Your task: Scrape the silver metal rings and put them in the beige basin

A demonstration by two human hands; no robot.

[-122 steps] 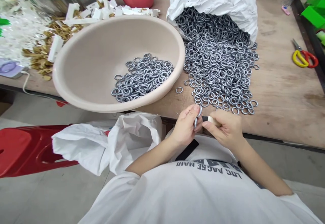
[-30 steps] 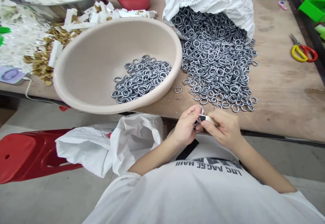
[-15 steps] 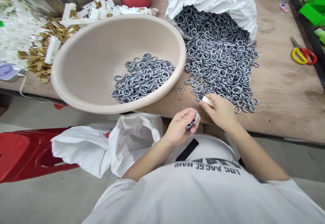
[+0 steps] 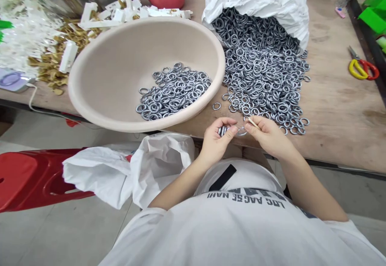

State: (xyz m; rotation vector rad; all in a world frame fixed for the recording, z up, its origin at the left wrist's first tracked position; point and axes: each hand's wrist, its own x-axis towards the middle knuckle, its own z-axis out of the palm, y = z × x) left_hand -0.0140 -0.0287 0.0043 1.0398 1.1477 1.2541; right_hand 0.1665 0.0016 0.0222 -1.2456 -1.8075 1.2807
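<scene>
Together, rings [image 4: 222,131] in left fingers [image 4: 225,120]

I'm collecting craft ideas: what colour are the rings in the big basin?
The rings in the basin are shiny bluish-grey, seen best in the head view.

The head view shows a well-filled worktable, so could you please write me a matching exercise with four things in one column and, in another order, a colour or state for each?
Column one
1. left hand
2. right hand
3. large basin
4. scissors

Column two
A. partly yellow, partly red
B. holds several grey rings
C. beige, wide and round
D. grips a thin pale object

Right pairs: 1-B, 2-D, 3-C, 4-A.
</scene>
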